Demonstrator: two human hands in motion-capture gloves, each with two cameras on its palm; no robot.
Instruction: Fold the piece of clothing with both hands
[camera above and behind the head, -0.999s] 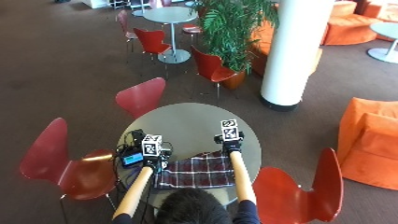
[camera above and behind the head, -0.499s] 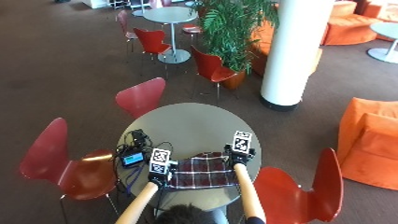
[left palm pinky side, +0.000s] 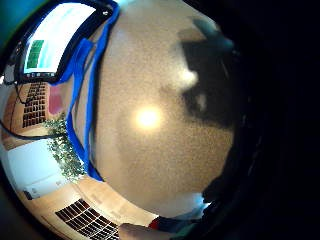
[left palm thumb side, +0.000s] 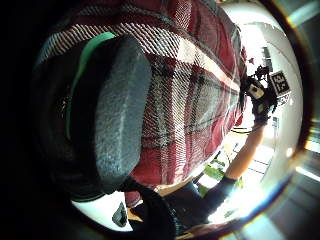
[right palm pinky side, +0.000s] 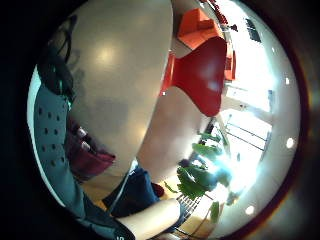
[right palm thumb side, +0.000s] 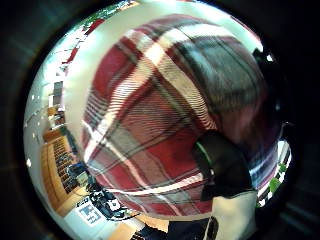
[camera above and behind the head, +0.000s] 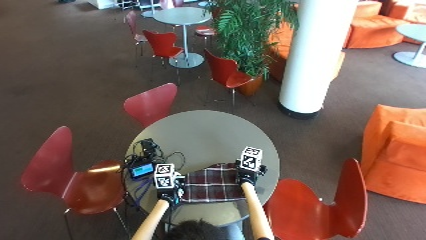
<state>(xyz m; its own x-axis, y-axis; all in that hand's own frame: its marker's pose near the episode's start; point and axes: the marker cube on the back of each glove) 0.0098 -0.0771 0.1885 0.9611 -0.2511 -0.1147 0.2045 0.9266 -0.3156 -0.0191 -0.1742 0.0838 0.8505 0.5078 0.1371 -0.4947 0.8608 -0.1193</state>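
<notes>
A red, white and grey plaid cloth (camera above and behind the head: 212, 184) lies at the near edge of the round grey table (camera above and behind the head: 200, 132), in front of the person. My left hand (camera above and behind the head: 171, 192) holds its left edge and my right hand (camera above and behind the head: 247, 175) holds its far right corner. The cloth (left palm thumb side: 200, 100) fills the left thumb side view, with the thumb (left palm thumb side: 115, 110) lying curled on it. In the right thumb side view the thumb (right palm thumb side: 222, 170) rests on the plaid cloth (right palm thumb side: 150, 110). A fold of cloth (right palm pinky side: 87, 157) shows under the right hand's fingers.
A small device with a lit screen (camera above and behind the head: 142, 169) and a tangle of cables sits on the table beside my left hand. Red chairs stand at the left (camera above and behind the head: 73, 175), right (camera above and behind the head: 313, 205) and far side (camera above and behind the head: 152, 102). A white pillar (camera above and behind the head: 313, 50) rises behind.
Both hands have drawn back from the middle of the table toward the person, down to the cloth's edges. The cloth stays at the near edge.
</notes>
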